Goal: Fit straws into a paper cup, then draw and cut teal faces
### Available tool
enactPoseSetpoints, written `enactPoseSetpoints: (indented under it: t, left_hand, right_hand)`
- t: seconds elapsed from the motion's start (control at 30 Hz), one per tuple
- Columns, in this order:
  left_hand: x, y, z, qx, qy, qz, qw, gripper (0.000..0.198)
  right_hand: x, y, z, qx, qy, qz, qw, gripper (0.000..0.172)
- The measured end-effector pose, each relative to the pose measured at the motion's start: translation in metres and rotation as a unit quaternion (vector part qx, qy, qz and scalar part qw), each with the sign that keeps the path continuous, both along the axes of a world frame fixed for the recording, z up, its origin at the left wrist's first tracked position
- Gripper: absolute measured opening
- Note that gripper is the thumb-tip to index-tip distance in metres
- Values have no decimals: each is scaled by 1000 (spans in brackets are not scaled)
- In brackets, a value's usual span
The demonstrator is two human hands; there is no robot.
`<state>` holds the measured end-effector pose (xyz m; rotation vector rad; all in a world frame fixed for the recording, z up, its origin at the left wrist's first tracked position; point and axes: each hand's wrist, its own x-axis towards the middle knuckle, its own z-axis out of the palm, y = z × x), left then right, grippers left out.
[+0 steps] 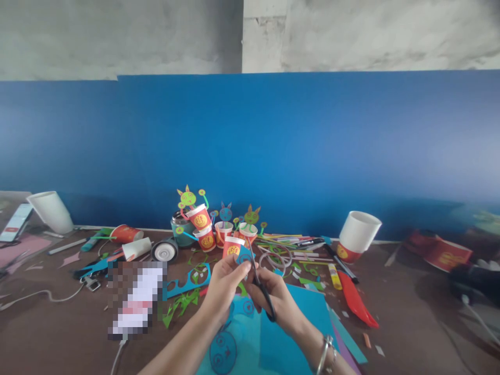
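Between the fingers of my left hand (229, 277) is a small piece of blue paper (245, 254) with a round drawing on it. My right hand (273, 296) grips black-handled scissors (267, 302), whose blades point up and away from me beside the paper. Under both hands lie blue paper sheets (295, 341); one at the left carries a drawn round face (223, 351). Just beyond my hands stands a red and white paper cup (233, 247), partly hidden by my left hand and the blue piece.
Behind are paper cups with paper animal faces (187, 198) and straw arms. Green paper scraps (183, 304) and a cut blue strip (191, 281) lie left, near a phone (138, 299) on a cable. To the right are stacked cups (357, 234), a glue stick (335, 276) and a red wrapper (356, 299).
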<state>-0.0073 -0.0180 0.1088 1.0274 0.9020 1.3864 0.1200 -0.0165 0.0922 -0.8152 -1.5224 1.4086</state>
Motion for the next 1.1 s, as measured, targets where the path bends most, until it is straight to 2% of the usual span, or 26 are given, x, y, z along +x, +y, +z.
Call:
enactPoseSetpoints:
  t: [0.17, 0.37, 0.63, 1.0, 1.1]
  left_hand:
    - [-4, 2, -1, -3, 18, -11, 1000, 20]
    - [-8, 2, 4, -14, 13, -27, 999, 21]
    - [-14, 5, 7, -16, 29, -58, 998, 22]
    - [-24, 11, 6, -10, 48, -102, 994, 22]
    - [-21, 12, 3, -17, 27, -94, 995, 21]
  right_hand:
    - [-1, -1, 1, -1, -6, -10, 1000, 33]
    - [0, -1, 3, -21, -14, -13, 1000, 32]
    - [3, -2, 13, -30, -24, 17, 999, 31]
    - [4, 0, 8, -42, -32, 12, 999, 34]
    - [4, 0, 8, -45, -37, 7, 998, 34]
